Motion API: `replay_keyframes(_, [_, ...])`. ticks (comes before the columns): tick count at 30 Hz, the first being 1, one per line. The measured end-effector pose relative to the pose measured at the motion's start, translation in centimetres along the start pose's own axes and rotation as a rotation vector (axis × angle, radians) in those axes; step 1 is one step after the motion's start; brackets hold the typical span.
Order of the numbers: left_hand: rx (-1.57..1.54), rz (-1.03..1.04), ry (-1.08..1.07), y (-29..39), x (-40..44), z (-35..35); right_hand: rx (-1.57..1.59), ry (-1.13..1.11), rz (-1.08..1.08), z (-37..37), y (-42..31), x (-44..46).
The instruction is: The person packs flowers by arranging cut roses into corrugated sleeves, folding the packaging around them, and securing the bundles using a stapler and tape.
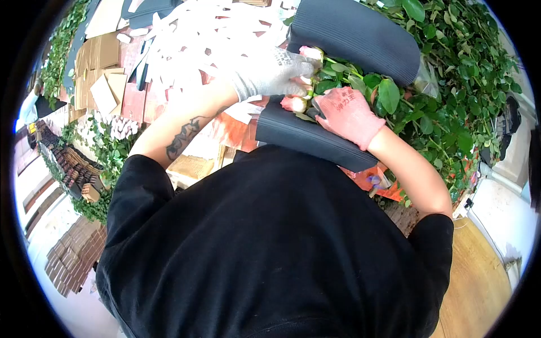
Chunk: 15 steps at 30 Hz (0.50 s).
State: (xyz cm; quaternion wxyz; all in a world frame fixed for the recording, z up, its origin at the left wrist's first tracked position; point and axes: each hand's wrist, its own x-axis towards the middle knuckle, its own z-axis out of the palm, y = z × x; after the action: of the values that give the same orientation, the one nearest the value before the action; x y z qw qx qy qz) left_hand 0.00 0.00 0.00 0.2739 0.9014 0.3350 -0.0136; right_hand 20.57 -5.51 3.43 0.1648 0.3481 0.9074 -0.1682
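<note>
My left hand (284,70), in a pale grey glove, is closed around the upper part of a rose stem beside a pink and white rose head (311,53). A second pink rose head (294,103) lies just below its fingers. Over the green stems and leaves (389,94), my right hand (345,112) wears a pink glove with dark print. Its fingers are curled in around something dark that I cannot make out. The roses lie between a ribbed black pad (355,39) above and a smoother black pad (315,138) below.
A large heap of leafy stems (451,73) fills the right side. White paper strips (208,39) spread across the table at upper left. Cardboard pieces (98,56) lie farther left, with pale flower bunches (115,127) below them.
</note>
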Motion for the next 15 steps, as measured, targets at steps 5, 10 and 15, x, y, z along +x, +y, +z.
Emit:
replay_keyframes(5, [-0.040,0.068,0.144,0.0,-0.3,0.7,0.089,-0.025,-0.011,0.4,0.2,1.0])
replay_keyframes(10, [-0.027,0.153,0.197,-0.9,-0.2,1.1,0.026,-0.115,-0.088,-1.2,0.6,1.9])
replay_keyframes(15, [0.015,0.001,0.046,0.8,-0.4,-0.5,0.404,0.023,0.126,-1.1,-0.4,2.5])
